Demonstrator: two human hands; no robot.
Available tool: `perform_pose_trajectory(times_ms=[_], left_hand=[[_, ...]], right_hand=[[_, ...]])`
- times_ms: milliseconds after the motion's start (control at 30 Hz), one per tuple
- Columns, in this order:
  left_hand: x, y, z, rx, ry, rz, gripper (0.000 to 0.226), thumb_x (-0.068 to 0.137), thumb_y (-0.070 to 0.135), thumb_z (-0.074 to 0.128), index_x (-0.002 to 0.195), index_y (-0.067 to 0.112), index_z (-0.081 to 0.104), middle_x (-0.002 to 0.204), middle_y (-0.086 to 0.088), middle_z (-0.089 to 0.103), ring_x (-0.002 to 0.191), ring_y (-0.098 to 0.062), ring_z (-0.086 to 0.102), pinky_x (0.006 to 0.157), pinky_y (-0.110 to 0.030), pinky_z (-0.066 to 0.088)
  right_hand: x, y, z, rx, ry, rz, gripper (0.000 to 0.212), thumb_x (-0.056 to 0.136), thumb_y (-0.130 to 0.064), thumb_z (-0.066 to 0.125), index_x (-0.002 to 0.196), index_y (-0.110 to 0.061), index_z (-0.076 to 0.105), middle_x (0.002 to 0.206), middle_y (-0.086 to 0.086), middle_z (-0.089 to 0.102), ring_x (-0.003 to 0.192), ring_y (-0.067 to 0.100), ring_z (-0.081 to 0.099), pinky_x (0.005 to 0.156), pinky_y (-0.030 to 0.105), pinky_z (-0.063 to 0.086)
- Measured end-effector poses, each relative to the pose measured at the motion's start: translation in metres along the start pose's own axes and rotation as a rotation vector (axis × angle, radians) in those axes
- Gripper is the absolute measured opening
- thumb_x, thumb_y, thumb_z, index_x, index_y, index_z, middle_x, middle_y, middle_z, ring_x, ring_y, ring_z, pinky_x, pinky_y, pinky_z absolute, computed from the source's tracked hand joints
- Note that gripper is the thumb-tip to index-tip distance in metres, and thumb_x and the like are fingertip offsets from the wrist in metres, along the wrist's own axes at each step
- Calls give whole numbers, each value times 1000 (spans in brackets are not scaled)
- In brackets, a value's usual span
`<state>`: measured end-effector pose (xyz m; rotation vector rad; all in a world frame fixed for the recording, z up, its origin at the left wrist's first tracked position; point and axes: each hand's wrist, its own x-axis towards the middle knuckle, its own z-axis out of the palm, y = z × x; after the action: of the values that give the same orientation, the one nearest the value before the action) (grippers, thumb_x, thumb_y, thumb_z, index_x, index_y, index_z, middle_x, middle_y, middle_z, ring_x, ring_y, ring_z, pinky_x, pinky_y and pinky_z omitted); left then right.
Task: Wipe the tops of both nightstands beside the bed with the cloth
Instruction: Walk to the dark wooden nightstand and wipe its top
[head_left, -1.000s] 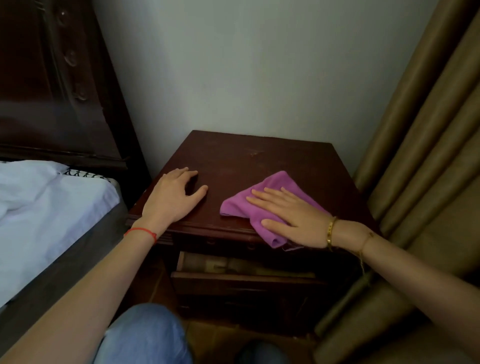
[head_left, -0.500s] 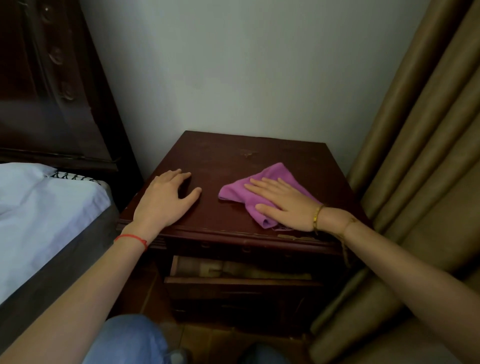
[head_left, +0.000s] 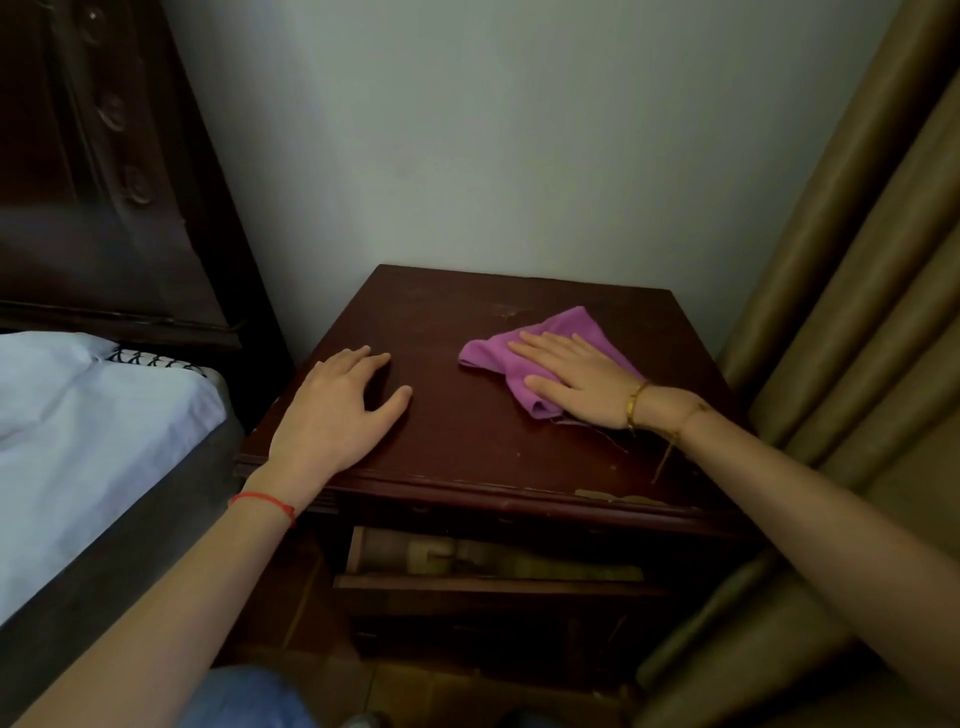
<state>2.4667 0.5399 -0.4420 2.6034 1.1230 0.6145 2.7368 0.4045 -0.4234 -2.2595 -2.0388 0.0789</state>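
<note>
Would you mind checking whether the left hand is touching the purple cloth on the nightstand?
Apart. The head view shows bare dark nightstand top between the left hand and the purple cloth, which lies under the flat right hand.

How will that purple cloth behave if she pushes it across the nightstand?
The purple cloth looks soft and floppy: it lies crumpled under the flat right hand. It will probably slide easily on the nightstand's smooth top, though loose edges may bunch or fold.
</note>
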Motion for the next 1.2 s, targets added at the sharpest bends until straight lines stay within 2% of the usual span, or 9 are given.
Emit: perform_pose_trajectory(times_ms=[233,333,467,633,700,833,1000,1067,1200], left_hand=[[-1,0,2,-4,11,5,63,92,58,45,145,24,43,154,-1,36,145,-19,26,120,-39,15],[-1,-1,2,-6,15,4,63,91,59,45,145,26,42,154,1,36,145,-17,25,121,-37,14],[1,-1,0,-24,38,4,63,89,60,48,143,28,45,152,3,39,143,-16,28,120,-35,16],[1,-1,0,-30,50,-4,62,88,59,50,142,28,47,151,3,41,142,-16,29,120,-35,17],[1,-2,1,-27,40,-6,63,89,60,49,143,28,46,151,3,40,143,-16,28,120,-36,17],[0,0,1,-29,36,-14,63,89,60,49,142,27,46,151,3,40,143,-16,29,120,-37,19],[1,-1,1,-30,28,-14,62,88,59,51,141,26,48,150,0,42,142,-19,31,119,-39,21],[1,-1,0,-30,32,-16,62,88,58,52,140,25,49,150,-1,43,141,-19,32,119,-38,21],[0,0,0,-35,22,-17,62,89,58,51,141,24,49,150,-2,42,142,-20,32,119,-37,20]], right_hand=[[72,65,-11,-68,-8,333,58,99,-49,24,151,-25,13,159,2,13,145,22,14,118,40,6],[114,58,-9,-62,-43,359,60,98,-50,24,152,-25,12,159,2,10,146,23,11,118,42,5],[132,22,-7,-33,-46,230,59,99,-50,25,151,-24,14,159,0,12,146,21,12,118,40,5],[72,-9,0,-6,-51,-48,59,98,-54,24,151,-30,12,158,-9,10,145,11,8,119,36,0],[53,7,-6,6,-76,-39,59,98,-53,25,151,-30,12,159,-8,10,145,11,9,119,36,1],[40,36,-12,-31,-53,187,59,98,-51,22,151,-29,10,159,-3,9,146,15,9,117,34,0],[-4,-9,-3,-9,-51,-35,66,91,-63,16,150,-34,7,159,-11,6,146,9,4,119,35,0],[-33,-30,-2,22,-45,-129,64,92,-64,17,149,-38,5,157,-17,1,143,1,-2,118,30,-4],[-58,-31,-3,85,-84,-170,64,89,-65,17,148,-43,4,156,-22,0,142,-3,-4,116,26,-6]])
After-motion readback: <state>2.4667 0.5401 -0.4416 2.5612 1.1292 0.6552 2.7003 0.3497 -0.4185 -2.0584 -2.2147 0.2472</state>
